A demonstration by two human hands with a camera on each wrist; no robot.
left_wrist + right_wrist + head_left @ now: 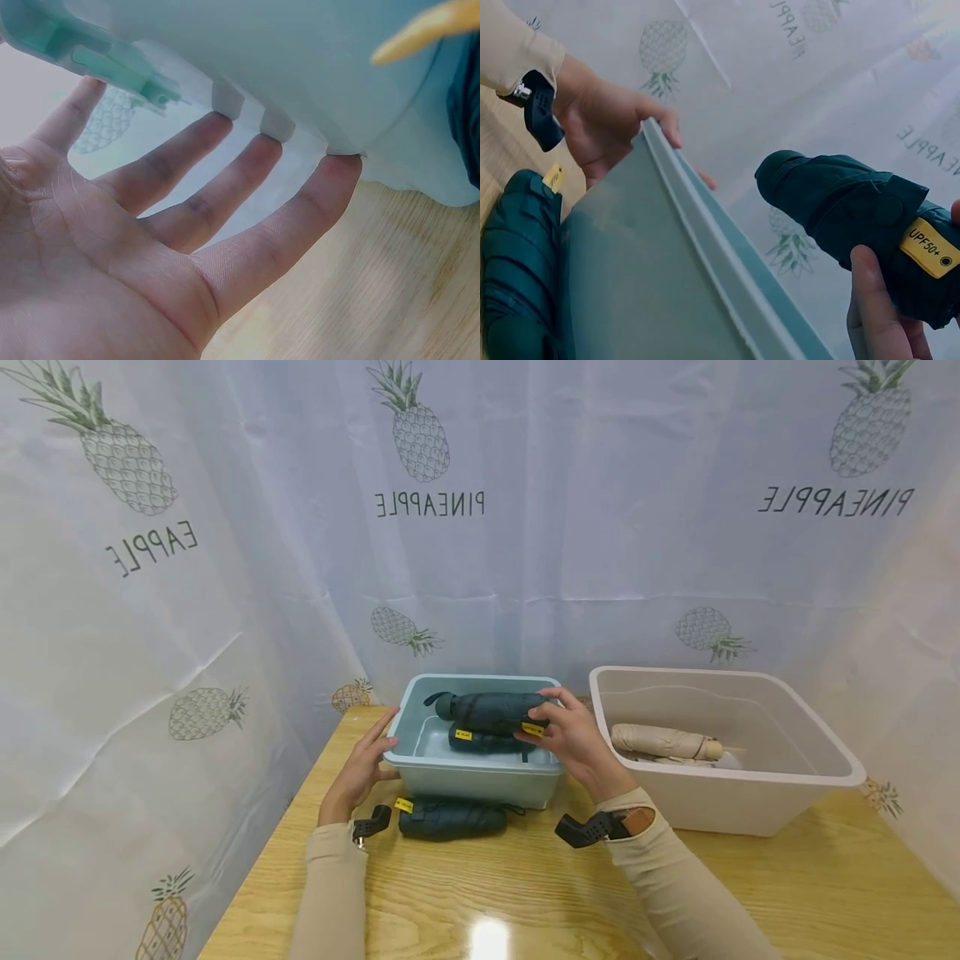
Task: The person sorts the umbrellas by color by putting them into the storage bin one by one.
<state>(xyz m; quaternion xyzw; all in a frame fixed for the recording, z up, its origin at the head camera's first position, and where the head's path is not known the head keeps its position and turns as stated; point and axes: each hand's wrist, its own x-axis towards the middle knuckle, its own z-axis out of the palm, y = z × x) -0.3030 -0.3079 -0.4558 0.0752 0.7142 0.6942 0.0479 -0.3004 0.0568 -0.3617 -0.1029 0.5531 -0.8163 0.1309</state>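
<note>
My right hand (573, 735) grips a folded dark green umbrella (487, 710) by its right end, over the light blue bin (480, 767). A yellow tag reading UPF50+ (931, 246) hangs from this umbrella in the right wrist view. Below it, inside the bin, lies a second dark folded umbrella (483, 742). My left hand (363, 768) is at the bin's left side, its fingers (262, 240) extended and their tips touching the outer wall. On the table against the bin's front lies a third dark green folded umbrella (453, 820), also with a yellow tag.
To the right stands a larger white bin (720, 793) with beige folded umbrellas (663, 743) inside. Both bins rest on a wooden table (450, 893). A white curtain (525, 552) with pineapple prints hangs behind and along the left side.
</note>
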